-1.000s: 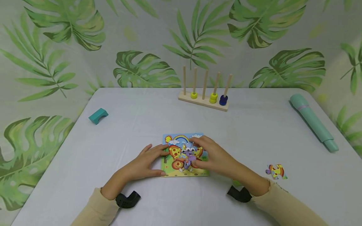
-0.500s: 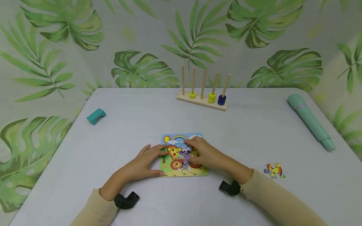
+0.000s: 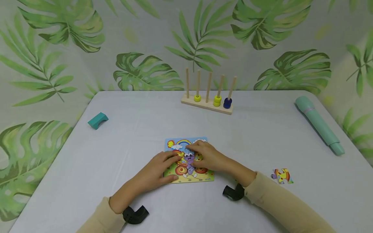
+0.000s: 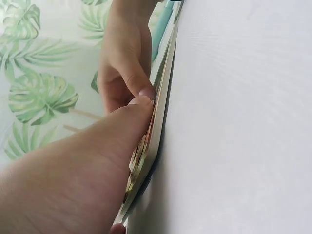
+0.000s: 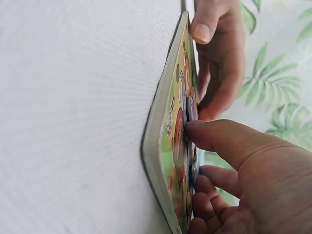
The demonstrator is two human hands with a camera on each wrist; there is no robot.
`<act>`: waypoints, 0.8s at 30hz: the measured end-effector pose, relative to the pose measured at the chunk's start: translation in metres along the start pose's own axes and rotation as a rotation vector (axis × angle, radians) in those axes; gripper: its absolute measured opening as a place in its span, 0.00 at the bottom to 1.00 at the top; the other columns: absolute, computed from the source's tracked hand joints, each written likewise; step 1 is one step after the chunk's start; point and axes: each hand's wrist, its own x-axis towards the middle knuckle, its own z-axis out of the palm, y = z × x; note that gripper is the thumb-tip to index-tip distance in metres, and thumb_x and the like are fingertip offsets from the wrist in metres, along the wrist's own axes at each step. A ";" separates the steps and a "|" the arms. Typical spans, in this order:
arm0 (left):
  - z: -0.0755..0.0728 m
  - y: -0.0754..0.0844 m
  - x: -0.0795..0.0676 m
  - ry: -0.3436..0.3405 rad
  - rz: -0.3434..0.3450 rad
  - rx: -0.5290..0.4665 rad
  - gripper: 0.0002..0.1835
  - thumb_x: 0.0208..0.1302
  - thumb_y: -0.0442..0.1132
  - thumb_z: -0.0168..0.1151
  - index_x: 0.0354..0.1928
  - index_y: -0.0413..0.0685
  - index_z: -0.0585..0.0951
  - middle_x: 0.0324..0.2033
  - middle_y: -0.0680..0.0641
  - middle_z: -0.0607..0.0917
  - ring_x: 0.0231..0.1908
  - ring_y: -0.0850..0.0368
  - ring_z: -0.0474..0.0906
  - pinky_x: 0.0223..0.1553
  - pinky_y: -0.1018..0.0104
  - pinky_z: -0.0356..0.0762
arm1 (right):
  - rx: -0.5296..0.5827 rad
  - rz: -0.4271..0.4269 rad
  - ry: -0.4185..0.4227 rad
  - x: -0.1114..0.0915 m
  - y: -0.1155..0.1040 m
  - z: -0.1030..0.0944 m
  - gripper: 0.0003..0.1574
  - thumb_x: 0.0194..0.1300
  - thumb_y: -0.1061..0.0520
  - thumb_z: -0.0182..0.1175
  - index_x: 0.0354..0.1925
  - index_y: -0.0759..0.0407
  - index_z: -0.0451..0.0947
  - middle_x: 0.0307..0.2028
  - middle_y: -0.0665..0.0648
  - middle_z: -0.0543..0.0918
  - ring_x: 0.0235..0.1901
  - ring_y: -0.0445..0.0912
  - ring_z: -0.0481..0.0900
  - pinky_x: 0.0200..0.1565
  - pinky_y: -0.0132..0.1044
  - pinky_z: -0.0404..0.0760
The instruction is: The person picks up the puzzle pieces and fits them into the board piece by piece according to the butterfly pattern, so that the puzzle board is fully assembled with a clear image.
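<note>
Backdrop: pale cloth [image 3: 157, 35] w/ green leaf print, behind & at both sides of worktop.
Worktop: white cover [image 3: 131, 126], faint creases.
Puzzle board: flat board [image 3: 186, 180], approx. centre of worktop, near side; sun, rainbow & clouds along top, yellowish strip at bottom. Thick pale edge seen in both wrist views.
Butterfly: purple figure [image 3: 189, 157] mid-board, spotted wings, partly hidden by hands; some pcs stand proud of board face (R wrist view).
L hand: left hand [image 3: 157, 170] over board's L side; fingers spread & slightly bent, thumb well apart at lower L edge, nothing gripped.
R hand: right hand [image 3: 212, 157] over board's R side; thumb & index apart, spanning the butterfly, thumb tip on board face. Can't tell if a pc is pinched.
Loose pc: puzzle piece [image 3: 282, 176], yellow/red w/ purple knob, on worktop R of board, near R sleeve [image 3: 285, 204].
Far side: wooden peg rack [image 3: 207, 105], 5 pegs, yellow & dark-blue beads.
Far L: teal arch block [image 3: 96, 121].
Far R: mint mic-shaped item [image 3: 320, 126], lying diag.
</note>
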 end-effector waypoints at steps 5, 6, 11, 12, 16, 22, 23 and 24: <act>0.001 0.000 0.001 0.008 0.089 0.069 0.28 0.61 0.59 0.51 0.61 0.58 0.69 0.63 0.48 0.61 0.61 0.48 0.55 0.59 0.51 0.52 | -0.007 0.003 -0.008 0.000 0.001 0.000 0.36 0.54 0.53 0.64 0.61 0.55 0.66 0.48 0.53 0.70 0.49 0.46 0.66 0.49 0.43 0.66; 0.001 0.000 0.001 0.010 0.098 0.073 0.27 0.61 0.59 0.51 0.60 0.58 0.70 0.63 0.48 0.62 0.61 0.47 0.55 0.59 0.50 0.52 | -0.009 0.005 -0.010 0.000 0.001 0.000 0.36 0.54 0.53 0.64 0.61 0.55 0.66 0.48 0.53 0.69 0.49 0.46 0.66 0.49 0.43 0.66; 0.001 0.001 0.001 0.008 0.100 0.061 0.26 0.61 0.58 0.51 0.58 0.57 0.72 0.63 0.51 0.63 0.62 0.46 0.55 0.59 0.49 0.51 | -0.021 -0.005 -0.017 0.000 0.002 0.001 0.36 0.55 0.52 0.63 0.61 0.55 0.66 0.48 0.52 0.69 0.49 0.46 0.65 0.50 0.43 0.65; 0.000 0.002 0.001 0.005 0.094 0.056 0.26 0.61 0.58 0.52 0.58 0.57 0.72 0.63 0.51 0.64 0.62 0.47 0.55 0.59 0.49 0.51 | -0.025 -0.006 -0.019 0.000 0.002 0.000 0.36 0.55 0.52 0.63 0.61 0.55 0.66 0.48 0.52 0.69 0.49 0.46 0.65 0.50 0.43 0.64; -0.001 0.004 0.001 -0.016 0.069 0.051 0.25 0.60 0.56 0.54 0.58 0.58 0.72 0.63 0.54 0.64 0.62 0.47 0.54 0.59 0.49 0.50 | -0.032 -0.006 -0.027 0.001 0.002 0.001 0.36 0.55 0.51 0.63 0.61 0.54 0.66 0.48 0.52 0.69 0.49 0.46 0.65 0.51 0.44 0.63; -0.004 0.008 0.002 -0.058 0.028 0.064 0.25 0.60 0.55 0.54 0.59 0.59 0.71 0.63 0.56 0.63 0.63 0.50 0.52 0.60 0.52 0.47 | 0.008 0.011 -0.016 0.000 0.003 0.001 0.33 0.57 0.51 0.61 0.60 0.54 0.66 0.49 0.53 0.69 0.50 0.47 0.65 0.51 0.45 0.64; -0.005 0.008 0.003 -0.064 0.023 0.066 0.25 0.60 0.55 0.54 0.59 0.60 0.71 0.63 0.57 0.63 0.63 0.50 0.52 0.60 0.52 0.47 | 0.017 0.013 -0.012 0.000 0.003 0.001 0.32 0.57 0.51 0.61 0.60 0.53 0.66 0.49 0.53 0.69 0.50 0.47 0.65 0.51 0.45 0.64; -0.005 0.009 0.003 -0.069 0.019 0.069 0.24 0.60 0.55 0.54 0.59 0.60 0.71 0.63 0.57 0.63 0.63 0.50 0.52 0.60 0.52 0.47 | 0.026 0.014 -0.009 0.000 0.003 0.001 0.32 0.57 0.52 0.61 0.60 0.53 0.67 0.49 0.53 0.69 0.50 0.46 0.65 0.51 0.45 0.64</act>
